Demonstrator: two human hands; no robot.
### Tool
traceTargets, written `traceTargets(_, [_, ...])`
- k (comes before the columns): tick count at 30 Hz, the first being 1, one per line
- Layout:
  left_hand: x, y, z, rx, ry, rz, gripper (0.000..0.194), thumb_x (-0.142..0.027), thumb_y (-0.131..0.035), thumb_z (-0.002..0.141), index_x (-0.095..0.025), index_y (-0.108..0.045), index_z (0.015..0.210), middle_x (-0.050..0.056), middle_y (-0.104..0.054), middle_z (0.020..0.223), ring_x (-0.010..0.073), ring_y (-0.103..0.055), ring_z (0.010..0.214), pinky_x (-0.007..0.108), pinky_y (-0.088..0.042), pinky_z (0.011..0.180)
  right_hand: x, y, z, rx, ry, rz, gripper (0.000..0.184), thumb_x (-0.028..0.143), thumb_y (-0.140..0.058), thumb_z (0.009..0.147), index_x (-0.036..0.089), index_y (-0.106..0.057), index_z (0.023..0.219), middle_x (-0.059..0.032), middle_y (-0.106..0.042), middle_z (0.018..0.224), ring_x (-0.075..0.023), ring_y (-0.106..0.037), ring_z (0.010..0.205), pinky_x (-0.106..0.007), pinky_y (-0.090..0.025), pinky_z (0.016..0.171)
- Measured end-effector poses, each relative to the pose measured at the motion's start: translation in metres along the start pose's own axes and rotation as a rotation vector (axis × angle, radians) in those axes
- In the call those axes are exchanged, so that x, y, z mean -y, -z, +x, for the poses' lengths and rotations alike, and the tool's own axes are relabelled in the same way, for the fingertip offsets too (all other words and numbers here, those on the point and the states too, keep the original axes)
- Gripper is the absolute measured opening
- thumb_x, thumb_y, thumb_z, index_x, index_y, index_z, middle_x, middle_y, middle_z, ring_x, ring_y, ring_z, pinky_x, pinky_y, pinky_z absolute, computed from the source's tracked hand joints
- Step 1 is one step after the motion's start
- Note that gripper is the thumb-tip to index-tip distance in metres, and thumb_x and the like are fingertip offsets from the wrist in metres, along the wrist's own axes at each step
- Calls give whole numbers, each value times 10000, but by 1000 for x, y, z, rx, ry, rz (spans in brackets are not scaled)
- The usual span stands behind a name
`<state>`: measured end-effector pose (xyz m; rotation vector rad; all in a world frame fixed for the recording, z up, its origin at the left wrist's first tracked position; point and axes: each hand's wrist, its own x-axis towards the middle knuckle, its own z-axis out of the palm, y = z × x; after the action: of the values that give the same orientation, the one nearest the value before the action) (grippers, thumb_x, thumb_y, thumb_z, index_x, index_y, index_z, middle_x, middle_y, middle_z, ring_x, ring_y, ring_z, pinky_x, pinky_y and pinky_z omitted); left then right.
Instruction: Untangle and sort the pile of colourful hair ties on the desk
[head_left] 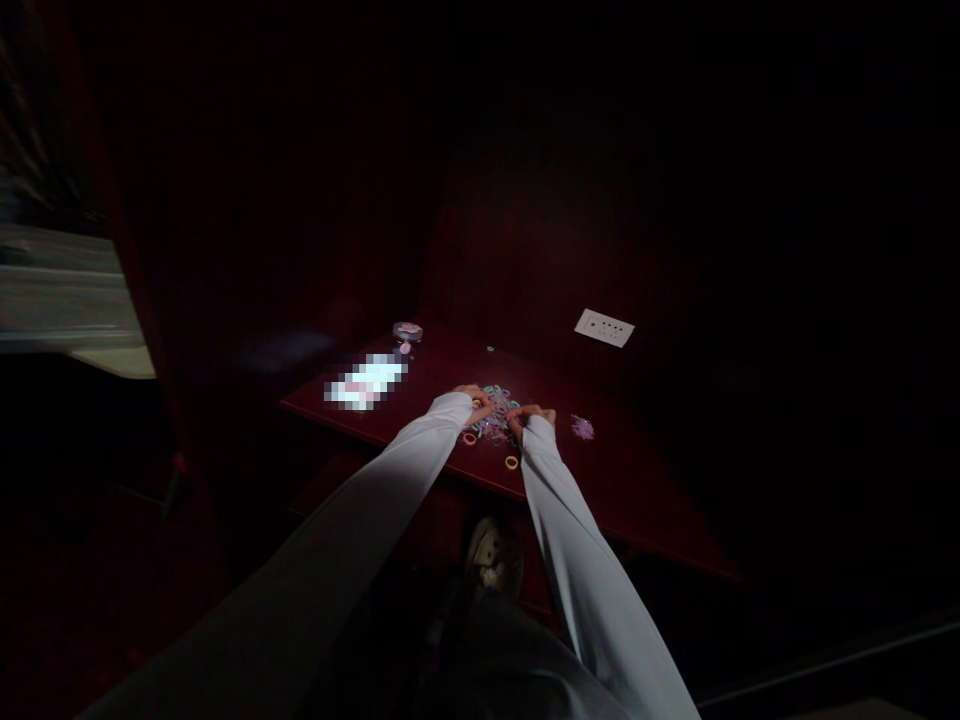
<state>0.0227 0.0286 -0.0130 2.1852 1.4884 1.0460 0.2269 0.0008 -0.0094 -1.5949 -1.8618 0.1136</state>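
A loose pile of small coloured hair ties, in pink, green and lilac, lies on the dark red table. At the pile's left edge is my left hand, its fingers curled in among the rings. My right hand works at the right edge, thumb and fingertips drawn together. What either hand pinches is too small and dim to make out. An orange-red ring lies just below my left hand, and a yellow ring sits nearer the table's front edge. Right of my right hand is a separate small heap of purple hair ties.
At the left, a lit, blurred-out screen lies on the table. Behind it stands a clear round container. One green ring lies farther back. A white socket plate is on the back panel. The surroundings are very dark.
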Motion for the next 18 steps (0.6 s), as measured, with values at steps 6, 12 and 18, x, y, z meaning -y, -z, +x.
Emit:
traceTargets(6, [-3,3,0,39,8,33,142,-365,-724,893,-265,-823,905,4,-795,1151,181,-707,1127,222,-543,1018,0,-1,1,-6,2,-19,157,347,-728,863,236,-817,931,-90,-727,1033,-281,-506,1053,-374,-394,937])
traceTargets(12, [-4,5,-2,42,17,38,176,-374,-714,904,-253,-832,954,23,-793,1174,191,-712,1123,236,-547,1015,4,1,0,13,-6,-29,201,401,-729,871,249,-827,958,-89,-731,1057,-284,-493,1046,-383,-382,922])
traceTargets(18, [-1,2,-1,9,-12,34,127,-363,-733,880,-274,-822,898,0,-794,1096,168,-713,1030,219,-562,924,6,3,-1,25,-13,5,179,393,-729,887,243,-826,893,-96,-738,1032,-288,-503,1040,-381,-388,923])
